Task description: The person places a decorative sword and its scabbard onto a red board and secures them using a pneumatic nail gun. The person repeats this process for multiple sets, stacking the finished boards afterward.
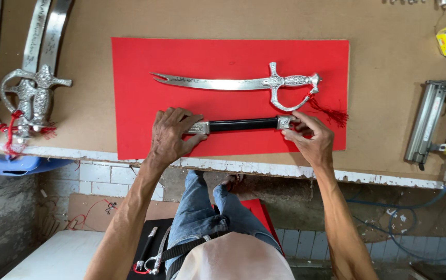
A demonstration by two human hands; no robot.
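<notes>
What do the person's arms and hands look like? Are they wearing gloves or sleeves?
No gloves and no sleeves. Both arms are bare right up as far as the picture shows, lean with veins showing. The left hand and the right hand are bare too, with no rings, watch or bracelets that I can see. Lower down, the person wears blue jeans and a pale top.

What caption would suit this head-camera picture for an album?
Two hands, left and right, hold a black scabbard below a silver sword on a red sheet.
</notes>
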